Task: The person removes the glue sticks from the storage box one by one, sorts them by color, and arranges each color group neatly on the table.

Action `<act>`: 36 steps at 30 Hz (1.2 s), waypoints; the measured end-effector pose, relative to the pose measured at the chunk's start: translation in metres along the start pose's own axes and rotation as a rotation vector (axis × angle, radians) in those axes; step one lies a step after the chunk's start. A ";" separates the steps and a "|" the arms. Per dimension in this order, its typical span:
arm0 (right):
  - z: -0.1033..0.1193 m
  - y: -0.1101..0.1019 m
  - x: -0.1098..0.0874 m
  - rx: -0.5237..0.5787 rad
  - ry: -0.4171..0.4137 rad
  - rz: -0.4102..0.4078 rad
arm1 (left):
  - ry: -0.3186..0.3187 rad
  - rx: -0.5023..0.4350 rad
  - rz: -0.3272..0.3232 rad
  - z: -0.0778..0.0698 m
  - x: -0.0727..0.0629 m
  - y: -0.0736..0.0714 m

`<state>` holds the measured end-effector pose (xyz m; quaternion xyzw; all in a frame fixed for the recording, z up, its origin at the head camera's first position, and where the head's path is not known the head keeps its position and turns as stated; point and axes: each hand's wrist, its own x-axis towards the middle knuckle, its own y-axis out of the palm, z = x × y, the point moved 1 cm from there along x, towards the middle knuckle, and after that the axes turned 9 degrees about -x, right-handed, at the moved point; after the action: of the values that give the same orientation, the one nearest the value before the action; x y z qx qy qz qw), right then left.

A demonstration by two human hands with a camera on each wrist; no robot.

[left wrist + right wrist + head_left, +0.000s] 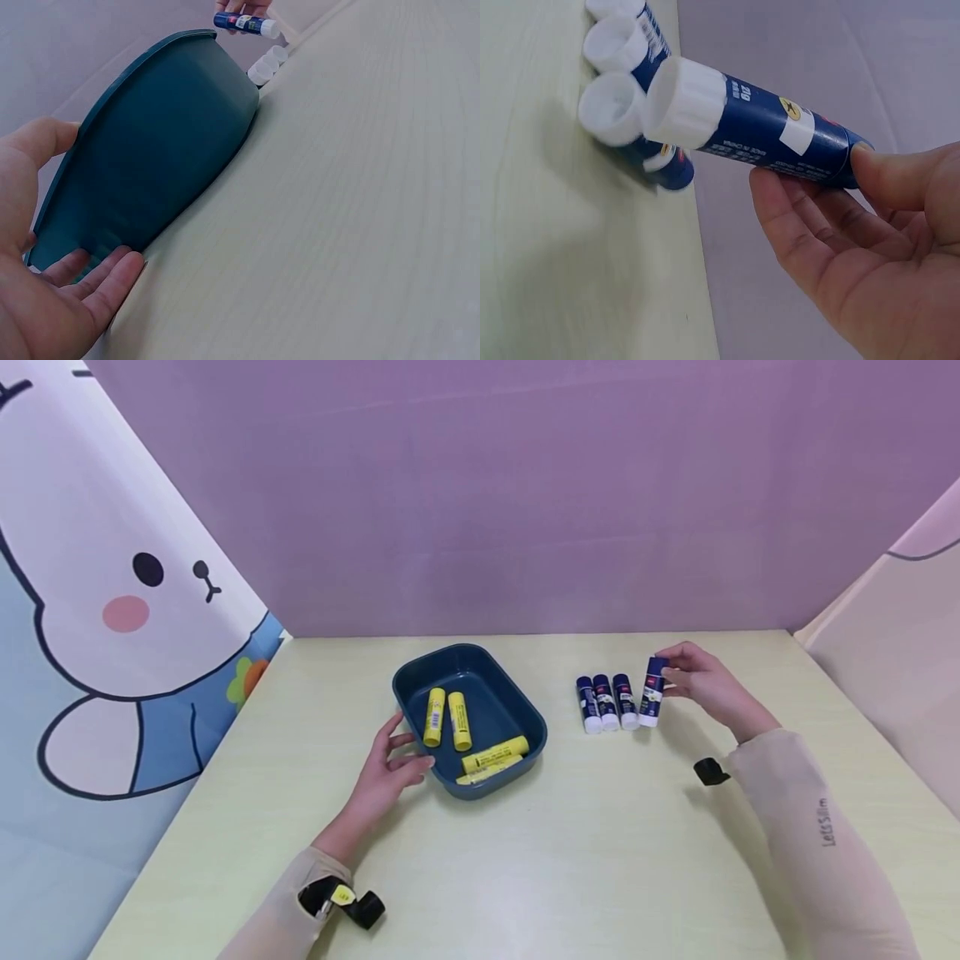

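My left hand (pixel 386 772) holds the near-left side of a dark blue-green plastic box (pixel 534 718), its thumb at the rim and other fingers against the outer wall. Inside lie several yellow glue sticks (pixel 459 721), two near the left side and two at the near end. My right hand (pixel 701 681) pinches a navy glue stick (pixel 780 127) by its blue end, the white end pointing away from the palm. Beside it, three matching navy glue sticks (pixel 606 702) lie in a row on the table, white ends toward me.
The pale wood-grain table (pixel 517 877) meets a purple backdrop (pixel 525 510) at its far edge. A cartoon-printed sheet (pixel 135 635) hangs on the left, and a pale sheet (pixel 900 652) on the right. Black wrist mounts (pixel 341 900) sit on the sleeves.
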<state>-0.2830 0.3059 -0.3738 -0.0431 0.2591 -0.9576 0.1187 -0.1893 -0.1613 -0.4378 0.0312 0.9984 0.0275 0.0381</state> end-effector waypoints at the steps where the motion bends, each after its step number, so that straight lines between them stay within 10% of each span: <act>1: -0.002 -0.001 0.000 -0.004 0.003 0.005 | 0.001 0.000 -0.001 0.000 0.000 0.000; 36: -0.058 -0.008 0.045 0.213 0.210 0.180 | 0.004 0.006 -0.003 0.000 0.001 0.001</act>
<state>-0.3362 0.3297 -0.4191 0.0936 0.1702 -0.9643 0.1800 -0.1905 -0.1607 -0.4377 0.0296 0.9986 0.0243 0.0358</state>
